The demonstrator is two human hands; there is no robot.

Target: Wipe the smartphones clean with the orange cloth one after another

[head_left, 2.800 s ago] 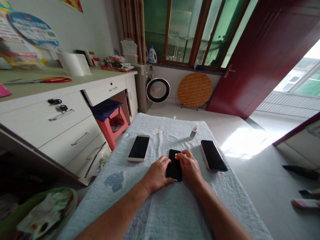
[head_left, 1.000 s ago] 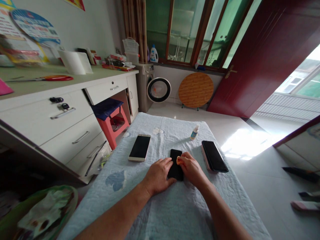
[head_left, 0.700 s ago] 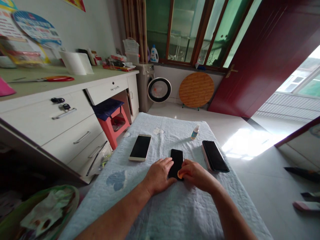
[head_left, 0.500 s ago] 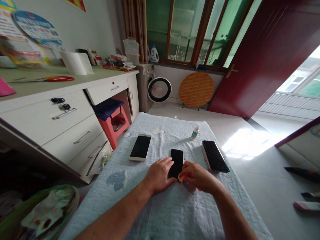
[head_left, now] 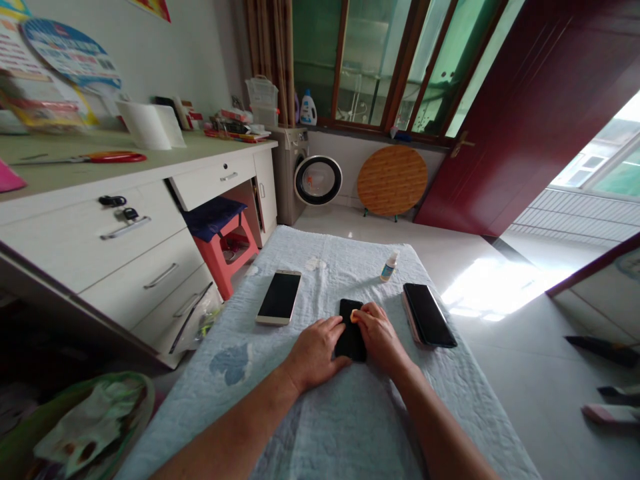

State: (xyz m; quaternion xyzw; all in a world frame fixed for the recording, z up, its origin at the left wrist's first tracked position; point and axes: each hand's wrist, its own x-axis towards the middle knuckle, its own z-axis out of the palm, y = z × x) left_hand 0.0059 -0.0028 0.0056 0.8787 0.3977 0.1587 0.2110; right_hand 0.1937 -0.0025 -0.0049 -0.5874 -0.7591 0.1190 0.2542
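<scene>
A black smartphone [head_left: 351, 343] lies flat on the cloth-covered table, screen up. My left hand [head_left: 316, 350] holds it by its left side, fingers on the upper edge and thumb at the lower corner. Pinched in my right hand [head_left: 379, 337] is a small orange cloth [head_left: 355, 316], pressed on the upper right of the screen; most of it is hidden by the fingers. To the left lies a gold-framed smartphone [head_left: 280, 298]. A black phone [head_left: 430, 315] rests on a pinkish thing at the right. Behind them stands a small spray bottle [head_left: 389, 267].
A light blue quilted cloth [head_left: 320, 433] covers the table. Left are a white desk with drawers [head_left: 140, 247] and a red stool [head_left: 227, 257]. A washing machine with its door open [head_left: 319, 180] and a round wooden tabletop [head_left: 393, 180] stand beyond. A bin [head_left: 145, 400] sits lower left.
My right hand has slid the orange cloth up the phone, from its lower right edge to the upper part of the screen. The left hand stays in place on the phone.
</scene>
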